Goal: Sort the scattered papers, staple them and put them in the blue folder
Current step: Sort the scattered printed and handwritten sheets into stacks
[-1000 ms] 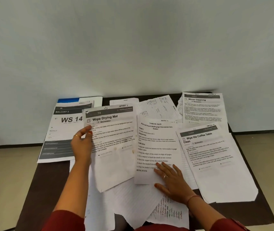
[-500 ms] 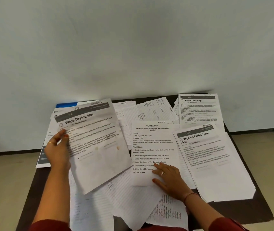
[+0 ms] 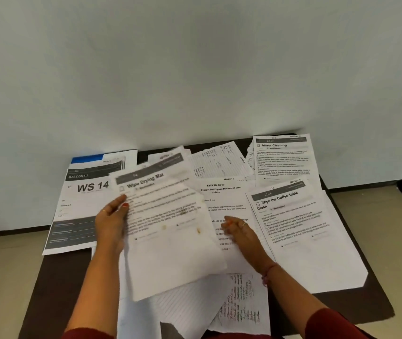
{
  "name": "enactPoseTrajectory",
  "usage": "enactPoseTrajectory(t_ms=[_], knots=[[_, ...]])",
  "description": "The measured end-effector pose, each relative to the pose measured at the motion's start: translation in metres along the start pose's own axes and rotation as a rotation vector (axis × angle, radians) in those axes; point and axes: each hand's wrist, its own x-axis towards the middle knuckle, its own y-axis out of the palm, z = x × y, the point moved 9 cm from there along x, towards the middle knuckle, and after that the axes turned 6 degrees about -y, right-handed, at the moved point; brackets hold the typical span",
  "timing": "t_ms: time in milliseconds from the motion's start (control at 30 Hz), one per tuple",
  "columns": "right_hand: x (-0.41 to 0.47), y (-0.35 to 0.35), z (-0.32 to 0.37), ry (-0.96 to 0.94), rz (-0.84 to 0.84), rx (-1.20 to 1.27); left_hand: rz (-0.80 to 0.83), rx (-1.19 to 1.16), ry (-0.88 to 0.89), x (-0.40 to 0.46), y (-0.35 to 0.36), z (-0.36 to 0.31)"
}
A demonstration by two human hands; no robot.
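Note:
My left hand [image 3: 112,222] grips the left edge of the "Wipe Drying Mat" sheet [image 3: 170,231] and holds it lifted, blurred with motion, over the middle papers. My right hand [image 3: 242,234] rests with straight fingers on the "TASK ID: 3649" sheet [image 3: 224,192], its fingertips next to the lifted sheet's right edge. The "Wipe the Coffee Table Clean" sheet [image 3: 300,231] lies at the right, "Mirror Cleaning" [image 3: 283,156] at the back right. A corner of the blue folder [image 3: 86,159] shows at the back left under the "WS 14" sheet [image 3: 82,206]. No stapler is in view.
Lined and handwritten sheets [image 3: 241,299] lie near the front edge of the dark table [image 3: 55,289], more handwritten pages [image 3: 216,160] at the back. A white wall rises right behind the table. Beige floor lies on both sides.
My left hand has swung the "Wipe Drying Mat" sheet back to the right over the middle. My right hand has lifted forward on the task sheet, towards that sheet's edge.

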Motion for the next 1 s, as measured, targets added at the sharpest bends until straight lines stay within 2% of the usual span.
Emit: enactPoseTrajectory(t_ms=[133,367,467,633,833,1000], knots=[[0.012,-0.026,0.002,0.024,-0.092,0.095,0.077,0.058,-0.075,-0.007,0.038,0.047],[0.022,-0.074,-0.011,0.088,-0.206,0.083,0.122,0.169,-0.119,-0.009,0.075,0.103],[0.028,-0.083,-0.022,0.100,-0.195,-0.006,0.122,0.193,-0.115,-0.008,0.084,0.111],[0.037,-0.088,-0.022,0.034,-0.183,-0.323,0.113,0.238,-0.145,0.004,0.094,0.125],[0.058,-0.094,-0.019,-0.050,-0.248,-0.542,0.119,0.218,-0.158,0.014,0.114,0.128],[0.070,-0.091,-0.020,-0.083,-0.244,-0.638,0.056,0.350,-0.029,0.025,0.126,0.119]])
